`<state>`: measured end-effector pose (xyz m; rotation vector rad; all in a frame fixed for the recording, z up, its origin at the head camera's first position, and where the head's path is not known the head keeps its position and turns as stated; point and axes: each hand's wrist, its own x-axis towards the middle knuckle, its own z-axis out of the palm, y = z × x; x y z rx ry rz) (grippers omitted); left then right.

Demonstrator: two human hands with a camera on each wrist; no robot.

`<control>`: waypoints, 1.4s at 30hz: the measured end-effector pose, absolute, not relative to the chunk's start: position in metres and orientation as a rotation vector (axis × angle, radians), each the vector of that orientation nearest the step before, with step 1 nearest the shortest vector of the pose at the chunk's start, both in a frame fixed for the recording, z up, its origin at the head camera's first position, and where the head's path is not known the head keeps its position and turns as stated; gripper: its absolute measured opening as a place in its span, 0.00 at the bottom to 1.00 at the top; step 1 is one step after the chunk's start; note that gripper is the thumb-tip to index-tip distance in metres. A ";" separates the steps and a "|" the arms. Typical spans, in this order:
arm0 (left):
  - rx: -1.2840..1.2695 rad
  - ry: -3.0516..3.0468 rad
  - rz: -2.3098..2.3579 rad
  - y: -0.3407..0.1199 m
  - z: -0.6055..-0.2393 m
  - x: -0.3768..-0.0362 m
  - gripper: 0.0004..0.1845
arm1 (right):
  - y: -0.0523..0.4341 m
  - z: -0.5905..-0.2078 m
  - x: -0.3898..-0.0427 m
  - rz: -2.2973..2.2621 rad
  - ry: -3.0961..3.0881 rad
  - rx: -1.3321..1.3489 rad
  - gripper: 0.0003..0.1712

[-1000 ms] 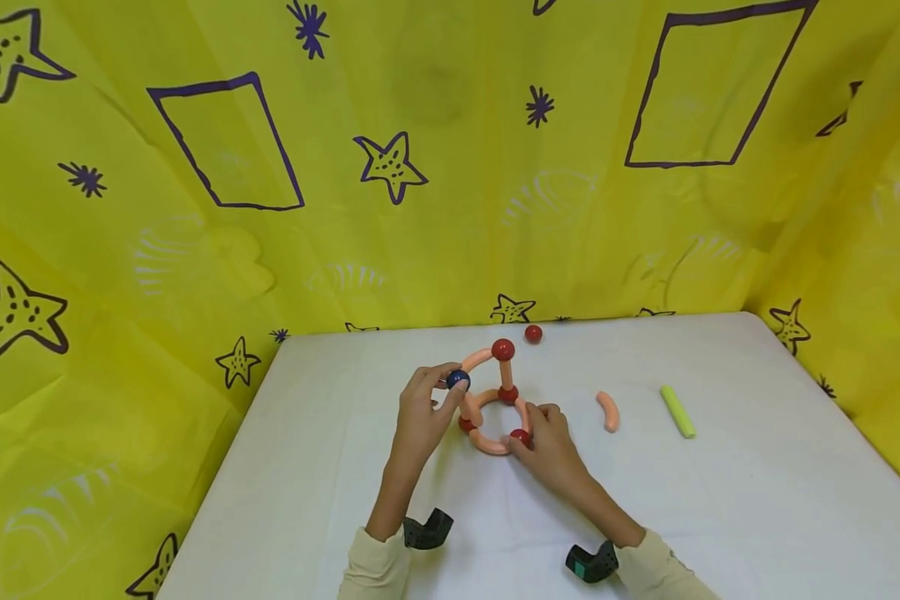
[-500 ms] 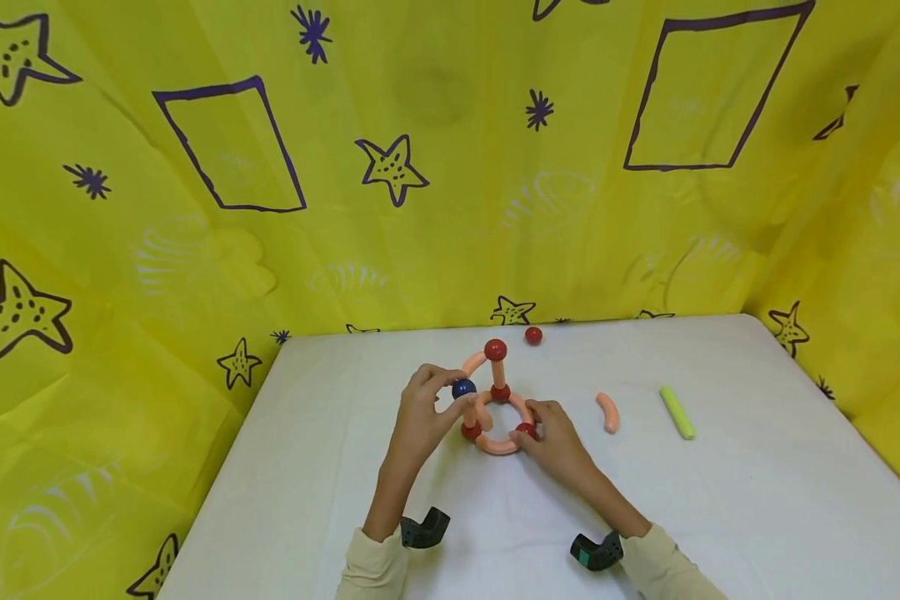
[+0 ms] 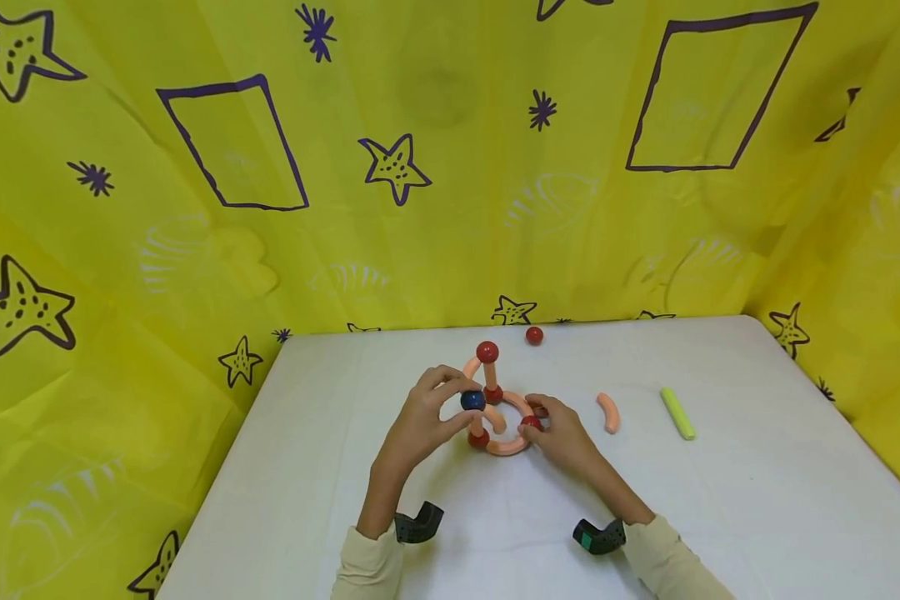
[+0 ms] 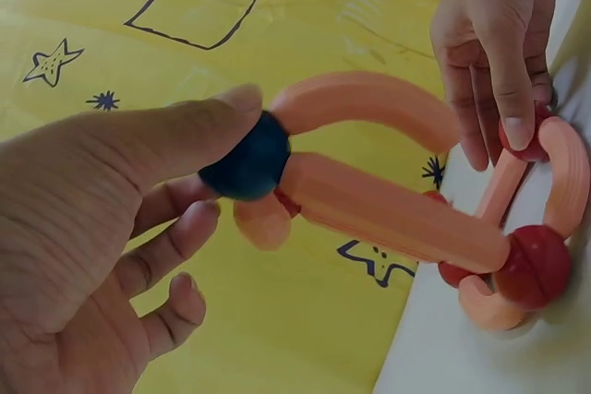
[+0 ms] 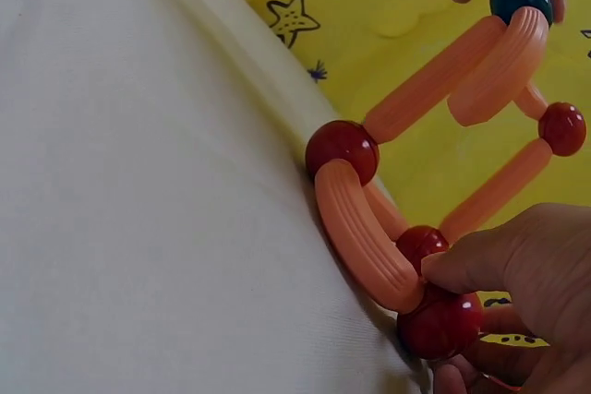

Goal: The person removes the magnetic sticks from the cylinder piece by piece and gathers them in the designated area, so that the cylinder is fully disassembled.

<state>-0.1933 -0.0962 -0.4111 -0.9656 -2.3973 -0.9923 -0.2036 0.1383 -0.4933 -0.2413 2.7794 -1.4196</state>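
A: What was gripped by the left hand (image 3: 423,419)?
B: The blue ball (image 3: 472,401), which was pinched between thumb and fingers at an upper corner of the framework (image 3: 491,377).
A: And by the right hand (image 3: 564,433)?
B: A lower red ball (image 3: 530,425), set on the right side of the base ring (image 3: 507,447), was held between thumb and fingers.
A: Where was the framework kept?
B: It was held at the white table (image 3: 322,467), between the two hands; whether every ball of the ring was rested on the cloth could not be told.
A: How was it put together?
B: The ring was formed of three red balls joined by curved orange rods. Two straight rods were raised from it, one topped by the blue ball, one by an upper red ball (image 3: 487,352). A further curved rod (image 3: 498,421) was fixed to the blue ball, its other end left free.
A: Were loose pieces seen?
B: A loose red ball (image 3: 534,336) was seen near the far edge. Beyond the right hand, on its right, a loose curved rod (image 3: 608,413) and a light green rod (image 3: 677,413) were laid well apart from the framework.
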 end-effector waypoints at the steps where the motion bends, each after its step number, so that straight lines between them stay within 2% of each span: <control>1: -1.007 -2.384 -1.007 -0.097 -0.410 -0.193 0.17 | 0.140 -0.493 -0.205 -1.423 2.767 -0.262 0.31; 6: -1.153 -2.363 -1.077 -0.100 -0.408 -0.190 0.19 | 0.146 -0.492 -0.211 -1.400 2.718 -0.370 0.29; 15: -1.201 -2.385 -1.086 -0.096 -0.406 -0.189 0.19 | 0.156 -0.487 -0.221 -1.326 2.666 -0.489 0.29; 26: -1.124 -2.377 -1.007 -0.084 -0.411 -0.187 0.15 | 0.166 -0.484 -0.235 -1.331 2.552 -0.717 0.27; 36: -1.098 -2.386 -0.980 -0.076 -0.415 -0.187 0.17 | 0.164 -0.481 -0.249 -1.264 2.511 -0.782 0.24; 42: -1.104 -2.362 -0.999 -0.072 -0.417 -0.186 0.17 | 0.162 -0.480 -0.257 -1.262 2.449 -0.846 0.26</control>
